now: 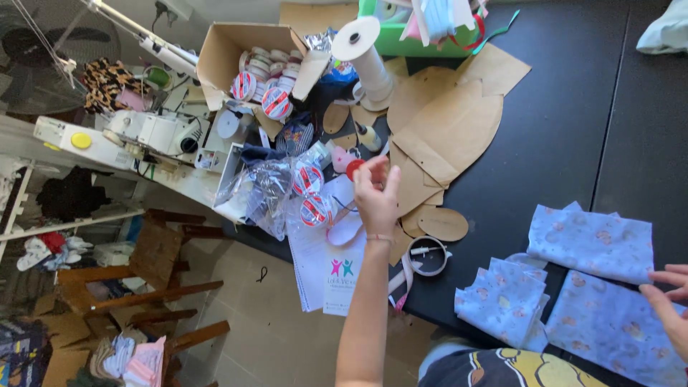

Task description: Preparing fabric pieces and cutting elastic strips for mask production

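My left hand (376, 193) reaches out over the cluttered edge of a black table (566, 129), its fingertips closed around a small red round object (354, 168). Below it lie clear plastic bags with red-and-white tape rolls (309, 195) and white paper sheets (326, 261). My right hand (670, 301) rests at the far right edge on a light blue printed fabric piece (616, 326), fingers spread. Two more blue fabric pieces (591, 240) lie beside it.
Brown paper pattern pieces (448, 125) cover the table's middle. A white thread cone (365, 57), an open cardboard box of tape rolls (254, 68), a green bin (419, 32) and a sewing machine (122, 132) stand behind. Wooden chairs (154, 276) sit on the floor at left.
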